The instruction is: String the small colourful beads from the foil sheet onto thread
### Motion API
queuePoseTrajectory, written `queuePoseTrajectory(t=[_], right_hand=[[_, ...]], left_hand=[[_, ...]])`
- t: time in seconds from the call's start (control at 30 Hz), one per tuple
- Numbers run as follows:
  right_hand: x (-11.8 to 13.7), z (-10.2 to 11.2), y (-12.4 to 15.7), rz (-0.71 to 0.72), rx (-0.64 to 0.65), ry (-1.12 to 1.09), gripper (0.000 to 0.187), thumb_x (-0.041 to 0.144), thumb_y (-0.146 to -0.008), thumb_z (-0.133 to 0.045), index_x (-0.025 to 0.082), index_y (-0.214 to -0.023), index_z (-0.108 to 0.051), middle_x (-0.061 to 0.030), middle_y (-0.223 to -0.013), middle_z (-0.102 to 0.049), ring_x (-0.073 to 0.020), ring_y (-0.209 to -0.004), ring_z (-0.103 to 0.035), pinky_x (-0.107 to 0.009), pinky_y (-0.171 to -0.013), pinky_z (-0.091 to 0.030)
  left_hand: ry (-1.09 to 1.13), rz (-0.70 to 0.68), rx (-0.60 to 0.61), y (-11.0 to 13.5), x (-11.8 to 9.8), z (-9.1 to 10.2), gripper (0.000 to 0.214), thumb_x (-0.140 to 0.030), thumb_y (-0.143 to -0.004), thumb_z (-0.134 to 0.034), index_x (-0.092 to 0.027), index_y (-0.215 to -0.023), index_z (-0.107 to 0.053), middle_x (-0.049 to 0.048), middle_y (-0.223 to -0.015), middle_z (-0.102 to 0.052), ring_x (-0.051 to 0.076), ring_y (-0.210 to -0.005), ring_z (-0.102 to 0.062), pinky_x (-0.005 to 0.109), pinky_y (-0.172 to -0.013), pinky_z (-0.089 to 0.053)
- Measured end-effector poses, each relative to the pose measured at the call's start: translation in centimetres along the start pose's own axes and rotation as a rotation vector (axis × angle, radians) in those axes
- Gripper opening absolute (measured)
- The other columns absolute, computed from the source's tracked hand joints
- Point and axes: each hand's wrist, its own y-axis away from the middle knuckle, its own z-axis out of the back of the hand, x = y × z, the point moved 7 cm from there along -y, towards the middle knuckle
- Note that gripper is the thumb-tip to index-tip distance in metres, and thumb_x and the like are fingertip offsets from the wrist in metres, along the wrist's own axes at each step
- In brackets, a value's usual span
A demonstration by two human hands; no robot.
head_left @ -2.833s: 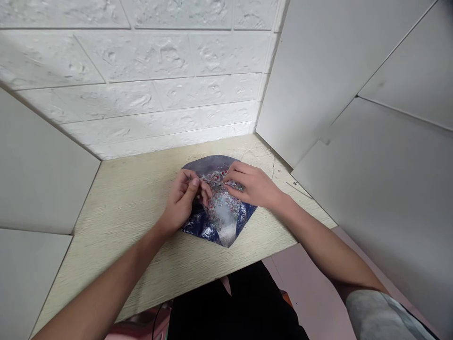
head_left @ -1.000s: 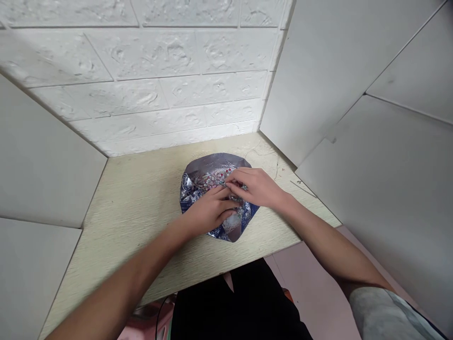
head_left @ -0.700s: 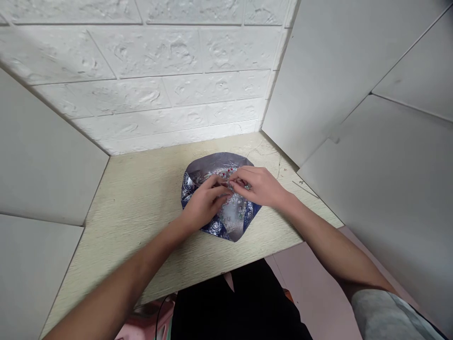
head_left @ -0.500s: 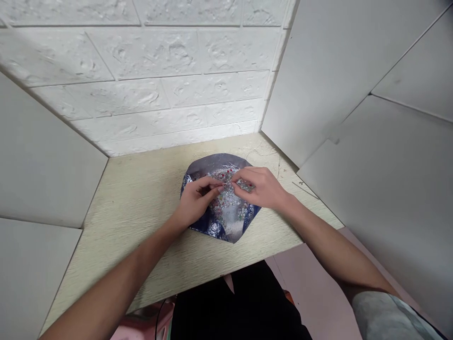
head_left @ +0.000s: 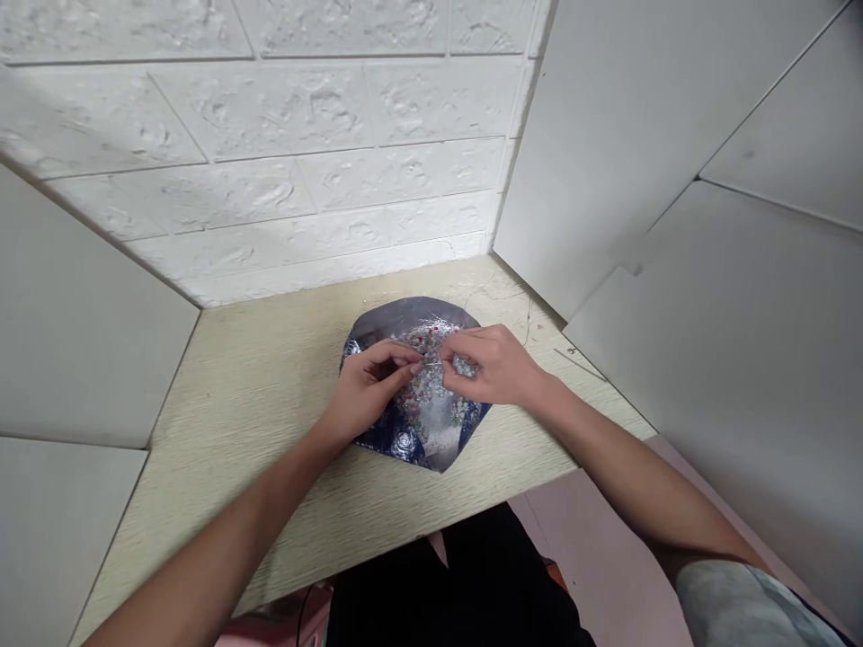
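A shiny blue-and-silver foil sheet (head_left: 418,422) with a rose pattern lies on the board, heaped with many tiny clear and red beads (head_left: 424,395). Over this heap my left hand (head_left: 369,391) and my right hand (head_left: 489,364) meet, their fingertips almost touching. A thin strand (head_left: 428,360) seems to run between them, pinched in both hands, though it is too fine to see clearly. Both hands hide part of the beads and the foil's side edges.
The foil rests on a pale wood-grain board (head_left: 256,449) in a corner of white brick-textured wall (head_left: 270,153) and grey-white panels (head_left: 707,314). A thin wire (head_left: 576,364) lies by the right edge. Dark trousers (head_left: 445,584) show below the board's front edge.
My left hand has drawn back leftward from the middle of the beads. Its fingertips now pinch close to those of my right hand, which has shifted only slightly.
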Motion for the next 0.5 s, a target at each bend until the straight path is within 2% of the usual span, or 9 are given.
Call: queuePoseTrajectory(t=[0.5], right_hand=[[0.24,-0.16,0.02,0.021,0.012,-0.005,0.010,0.022,-0.077,-0.050,0.020,-0.069,-0.054,0.0057,-0.055,-0.050,-0.0074,-0.050,-0.044,-0.021,-0.051,-0.033]], left_hand=[[0.001,-0.097,0.035,0.04,-0.47,-0.12,0.007,-0.023,-0.077,-0.073,-0.019,-0.078,-0.068,0.0050,-0.090,-0.065,0.017,-0.087,-0.060,0.030,-0.074,-0.047]])
